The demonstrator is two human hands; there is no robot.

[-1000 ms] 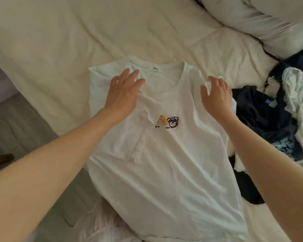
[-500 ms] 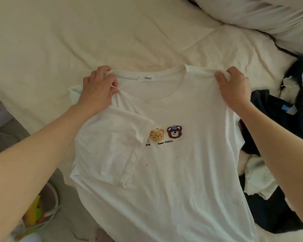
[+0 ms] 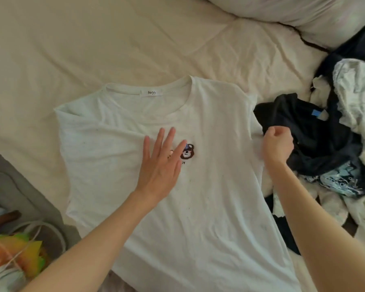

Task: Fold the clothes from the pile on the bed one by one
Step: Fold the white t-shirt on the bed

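T-shirt (image 3: 198, 207) spread front-up on bed (image 3: 93, 39), under my flat, released left hand (image 3: 159, 165). Right hand (image 3: 277, 144) clenched at shirt's edge; whether grasping fabric, cannot tell. No fold made yet. Pile (image 3: 325, 144) beyond right fingers untouched.

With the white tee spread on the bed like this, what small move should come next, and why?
Probably fold the right edge inward. The white T-shirt lies flat, front up. The left hand rests open on its chest by the bear print, and the right hand is curled at the shirt's right edge, though whether it pinches fabric is unclear.
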